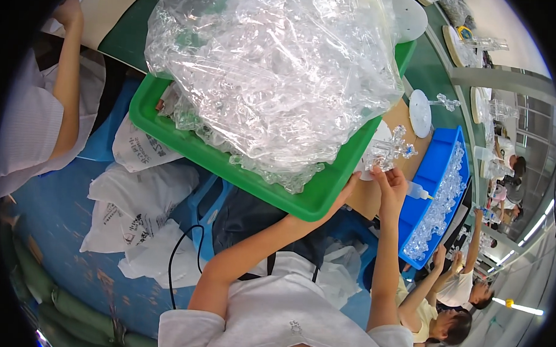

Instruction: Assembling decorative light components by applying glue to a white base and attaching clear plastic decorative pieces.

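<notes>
While gripping the near corner of the green tray, left hand lies along its rim, fingers curled round the edge; rest of hand partly hidden by the tray. Right hand raised just beside it, fingertips pinched on a clear crystal-like plastic piece, held upright over the brown worktop. Can't tell exact shape of the piece, approx. a branched ornament.

Piled on the tray: 1 big clear plastic bag, crumpled, stuffed w/ more clear pieces, spilling over the front rim. Tray tilted in view, resting on the worktop edge.

Right of the hands: blue bin filled w/ small clear parts, touching the worktop's far side. Small glue-type bottle w/ nozzle lying at the bin's near rim, just beside right hand. Beyond: white round disc standing on edge, w/ 1 clear piece next to it.

Below the tray, on the blue floor: several white plastic bags, heaped, plus a black cable looping down over them.

Other people nearby: 1 person's bare arm at far left, well apart; 2 more people at lower right, arms raised toward the bin end.
</notes>
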Demonstrator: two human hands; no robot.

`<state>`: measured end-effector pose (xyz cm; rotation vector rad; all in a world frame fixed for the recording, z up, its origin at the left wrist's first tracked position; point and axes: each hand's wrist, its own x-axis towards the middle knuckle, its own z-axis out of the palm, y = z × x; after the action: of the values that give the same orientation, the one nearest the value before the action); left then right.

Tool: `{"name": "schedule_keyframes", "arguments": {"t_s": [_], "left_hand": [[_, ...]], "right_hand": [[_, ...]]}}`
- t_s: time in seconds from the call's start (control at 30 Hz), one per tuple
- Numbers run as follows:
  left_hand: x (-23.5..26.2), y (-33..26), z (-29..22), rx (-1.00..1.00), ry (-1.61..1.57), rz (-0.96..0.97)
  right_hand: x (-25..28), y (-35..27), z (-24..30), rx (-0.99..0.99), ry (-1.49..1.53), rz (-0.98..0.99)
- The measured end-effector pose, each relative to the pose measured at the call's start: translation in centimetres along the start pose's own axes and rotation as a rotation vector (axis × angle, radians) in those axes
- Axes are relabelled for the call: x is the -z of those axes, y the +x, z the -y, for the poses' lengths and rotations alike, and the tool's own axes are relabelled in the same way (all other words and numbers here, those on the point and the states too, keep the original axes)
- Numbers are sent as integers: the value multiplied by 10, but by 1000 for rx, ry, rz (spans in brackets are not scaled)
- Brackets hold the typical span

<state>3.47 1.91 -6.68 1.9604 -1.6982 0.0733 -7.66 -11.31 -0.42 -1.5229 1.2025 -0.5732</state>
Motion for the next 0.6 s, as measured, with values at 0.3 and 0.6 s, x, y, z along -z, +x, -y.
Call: {"name": "schedule_keyframes", "arguments": {"t_s": [0.3, 0.6], "left_hand": [[-1, 0, 1, 21, -49, -18], [6, 7, 1, 20, 12, -39]], "right_hand": [[-20, -10, 24, 357, -649, -19], [-32, -19, 13, 537, -814, -170]]}}
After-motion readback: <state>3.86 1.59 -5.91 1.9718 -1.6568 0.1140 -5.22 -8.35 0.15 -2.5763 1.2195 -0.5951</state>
